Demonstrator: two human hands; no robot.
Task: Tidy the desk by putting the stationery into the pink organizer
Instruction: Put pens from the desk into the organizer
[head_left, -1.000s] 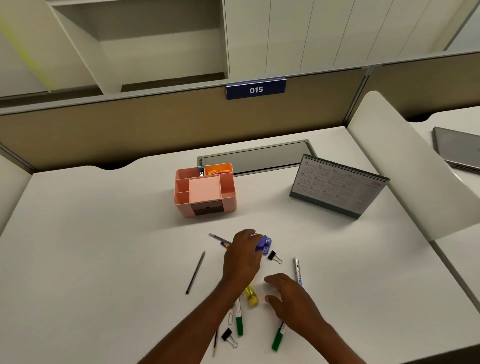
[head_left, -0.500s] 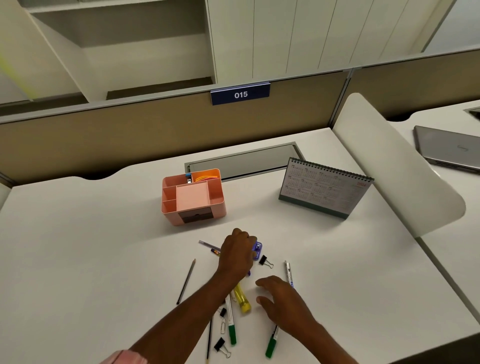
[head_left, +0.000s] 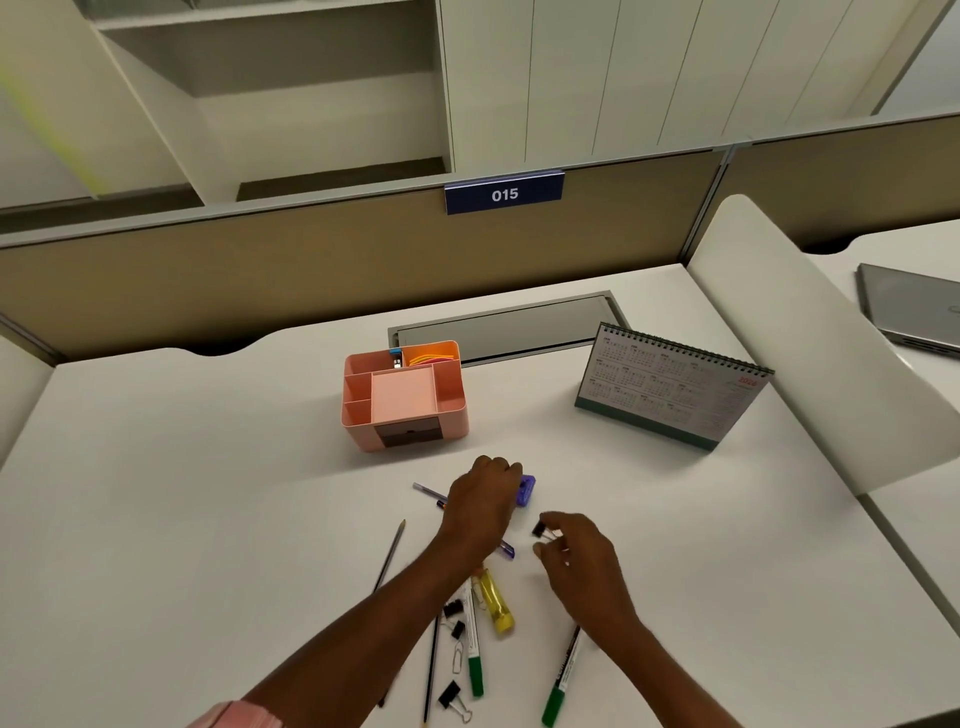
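1. Far left of the scatter: a grey pencil (head_left: 390, 553) lying slantwise on the white desk (head_left: 156, 519), apart from the rest.
2. Behind it, toward the partition: the pink organizer (head_left: 405, 401), upright, with orange and yellow sheets in the back right compartment and a small blue-topped item in the slot beside them (too small to identify); front compartments bare, a dark drawer face low in front.
3. Just in front of the organizer: the left hand (head_left: 483, 501), knuckles up, curled over a purple stapler (head_left: 525, 489) that pokes out at its right edge; closed around it, though lifted or resting cannot be told.
4. Under that wrist: a thin purple pen (head_left: 431, 491), its ends showing on both sides.
5. Nearer the body: a yellow highlighter (head_left: 496, 603), a green marker (head_left: 474, 649), a dark pencil (head_left: 430, 670), several black binder clips and wire paper clips, all bunched close.
6. Right of centre: the right hand (head_left: 584, 558), fingers narrowed in a pinch on a black binder clip (head_left: 540, 530), well apart from the organizer.
7. Below that forearm: a second green marker (head_left: 560, 686), partly hidden.
8. Further right: a desk calendar (head_left: 675, 384) standing tilted, then a white divider (head_left: 810, 364) and a closed laptop (head_left: 914, 306) beyond it.
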